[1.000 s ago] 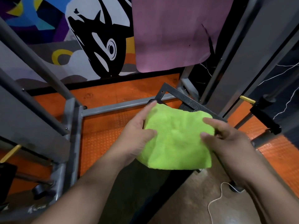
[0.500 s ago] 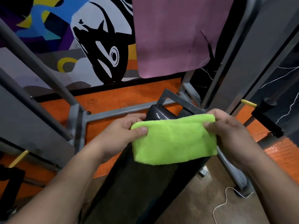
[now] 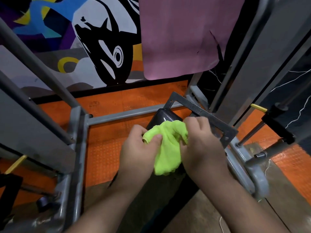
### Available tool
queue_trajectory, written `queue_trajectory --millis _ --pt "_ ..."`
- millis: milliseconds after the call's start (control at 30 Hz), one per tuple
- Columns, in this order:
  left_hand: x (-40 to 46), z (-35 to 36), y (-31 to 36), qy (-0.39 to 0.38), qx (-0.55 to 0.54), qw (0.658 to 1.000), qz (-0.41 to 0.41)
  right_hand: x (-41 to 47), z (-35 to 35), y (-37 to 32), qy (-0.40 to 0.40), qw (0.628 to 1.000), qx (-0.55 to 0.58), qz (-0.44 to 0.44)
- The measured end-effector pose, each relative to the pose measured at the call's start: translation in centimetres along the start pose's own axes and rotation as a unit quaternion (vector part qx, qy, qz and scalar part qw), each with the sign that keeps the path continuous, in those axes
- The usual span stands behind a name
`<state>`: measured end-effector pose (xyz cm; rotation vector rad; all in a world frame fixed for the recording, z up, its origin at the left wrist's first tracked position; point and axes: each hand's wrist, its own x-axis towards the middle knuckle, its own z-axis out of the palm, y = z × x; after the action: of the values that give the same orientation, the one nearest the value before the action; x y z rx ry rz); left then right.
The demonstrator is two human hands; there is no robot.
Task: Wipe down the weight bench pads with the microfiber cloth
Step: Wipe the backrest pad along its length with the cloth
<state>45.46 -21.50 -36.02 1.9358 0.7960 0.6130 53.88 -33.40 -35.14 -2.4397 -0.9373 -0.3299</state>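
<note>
Overhead and beyond the two hands, a painted wall mural (image 3: pixel 94 52) in black, white, blue and yellow fills the far side, with a pink mat (image 3: pixel 181 36) hanging in front of it, up and to the right of where the cloth is held. Below those, an orange studded floor mat (image 3: pixel 104 148) spreads under and to the left of the hands. A grey steel rack frame (image 3: pixel 79 135) stands to the left of the grip, its crossbar running behind the hands, and more grey uprights rise on the right. A black metal bracket (image 3: pixel 198 111) with bolt holes sits just behind the right hand. Directly beneath the held cloth lies the black bench pad (image 3: pixel 161 117), glossy at its far rounded end and stretching back toward the person under both forearms; whether the cloth touches it cannot be told.

The left hand (image 3: pixel 139 148) has its fingers and thumb curled round one bunched end of the microfiber cloth (image 3: pixel 166 148), pinching it so a rolled tip pokes out beside the thumb. The right hand (image 3: pixel 202 142) is curled over the cloth's other side, knuckles up, gripping it from the right. Between the two hands the bright lime-green cloth is crumpled and hangs down in a loose fold over the pad's far half. A small yellow-tipped pin (image 3: pixel 258 108) sticks out well to the right of the grip.
</note>
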Motion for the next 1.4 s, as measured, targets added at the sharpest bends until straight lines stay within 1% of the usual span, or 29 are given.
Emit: queue_trajectory --millis 33,67,100,133,167,200,233,267,300,333,367,400,433,467,500,567,633,700,767,800,900,933,1033,1100,1200,1233,1300,1367,1400 --pt "-0.6 0.5 0.2 0.010 -0.027 0.999 0.020 -0.3 0.3 -0.4 -0.008 0.998 0.059 0.013" --pt "-1.1 0.8 0.4 0.012 -0.077 0.997 0.020 -0.7 0.5 -0.8 -0.039 0.985 0.162 0.038" --pt "-1.5 0.9 0.6 0.002 -0.145 0.989 0.003 -1.2 0.7 -1.2 -0.088 0.955 0.273 0.074" --pt "-1.7 0.8 0.7 -0.028 -0.220 0.975 -0.017 -1.6 0.8 -1.4 -0.135 0.923 0.346 0.099" --pt "-1.8 0.5 0.6 -0.071 -0.282 0.956 -0.041 -1.8 1.0 -1.4 -0.162 0.907 0.371 0.112" --pt "-1.7 0.0 0.4 -0.118 -0.323 0.937 -0.066 -1.9 1.2 -1.2 -0.165 0.906 0.374 0.114" --pt "-1.5 -0.6 -0.1 -0.160 -0.352 0.918 -0.085 -2.0 1.2 -0.9 -0.149 0.918 0.353 0.102" --pt "-1.4 -1.2 -0.6 -0.193 -0.370 0.904 -0.092 -1.8 1.2 -0.6 -0.118 0.944 0.299 0.075" --pt "-1.1 -1.6 -1.4 -0.208 -0.366 0.902 -0.092 -1.5 1.1 -0.3 -0.081 0.970 0.226 0.033" --pt "-0.7 -1.8 -2.3 -0.204 -0.328 0.919 -0.081 -1.3 1.1 0.1 -0.037 0.989 0.140 -0.022" --pt "-0.3 -1.8 -3.8 -0.183 -0.255 0.947 -0.063 -1.2 1.4 0.4 0.004 0.995 0.054 -0.086" --pt "0.2 -1.7 -5.9 -0.140 -0.150 0.978 -0.041 -1.1 1.8 0.8 0.015 0.991 -0.025 -0.133" --pt "0.7 -1.7 -8.2 -0.102 -0.033 0.994 -0.025 -1.3 2.5 1.2 0.001 0.981 -0.099 -0.165" --pt "1.0 -1.8 -10.5 -0.100 0.065 0.993 -0.027 -2.0 3.5 1.6 -0.036 0.967 -0.155 -0.199" --pt "1.0 -1.8 -12.8 -0.121 0.141 0.982 -0.039 -3.1 4.6 2.2 -0.078 0.950 -0.190 -0.235" --pt "0.4 -1.8 -16.4 -0.176 0.221 0.957 -0.066 -4.6 6.2 3.5 -0.133 0.921 -0.227 -0.287" --pt "-0.3 -1.8 -18.2 -0.215 0.243 0.944 -0.053 -3.9 6.6 4.1 -0.144 0.916 -0.240 -0.286" --pt "-0.7 -1.5 -18.5 -0.233 0.244 0.940 -0.044 -1.3 6.8 3.5 -0.137 0.936 -0.228 -0.231" --pt "-0.8 -1.3 -18.5 -0.230 0.240 0.942 -0.048 0.4 7.3 2.3 -0.140 0.947 -0.220 -0.190" --pt "-0.9 -1.2 -18.5 -0.226 0.238 0.944 -0.045 0.3 7.5 2.0 -0.141 0.944 -0.224 -0.196" --pt "-1.3 -1.2 -18.7 -0.228 0.234 0.945 -0.034 -1.3 7.3 3.9 -0.126 0.926 -0.215 -0.284" --pt "-1.4 -1.2 -18.8 -0.231 0.233 0.944 -0.034 -1.2 7.0 4.7 -0.123 0.929 -0.211 -0.279" --pt "-1.3 -1.1 -19.2 -0.224 0.229 0.947 -0.030 1.3 7.5 3.7 -0.121 0.954 -0.195 -0.194" --pt "-1.1 -1.1 -19.4 -0.219 0.229 0.948 -0.027 1.6 8.8 2.1 -0.127 0.949 -0.198 -0.208" --pt "-1.0 -1.3 -19.3 -0.232 0.229 0.945 -0.026 0.0 8.7 3.6 -0.124 0.932 -0.193 -0.280" --pt "-1.0 -1.3 -19.2 -0.235 0.232 0.943 -0.025 0.0 8.1 4.5 -0.115 0.937 -0.182 -0.277" --pt "-1.0 -1.2 -19.1 -0.234 0.233 0.943 -0.027 1.5 8.0 4.7 -0.093 0.951 -0.180 -0.235" --pt "-0.8 -1.2 -19.2 -0.225 0.229 0.947 -0.031 3.3 9.0 2.9 -0.090 0.959 -0.180 -0.200" --pt "-0.7 -1.1 -19.2 -0.223 0.229 0.947 -0.032 3.5 9.6 2.1 -0.089 0.959 -0.179 -0.203"
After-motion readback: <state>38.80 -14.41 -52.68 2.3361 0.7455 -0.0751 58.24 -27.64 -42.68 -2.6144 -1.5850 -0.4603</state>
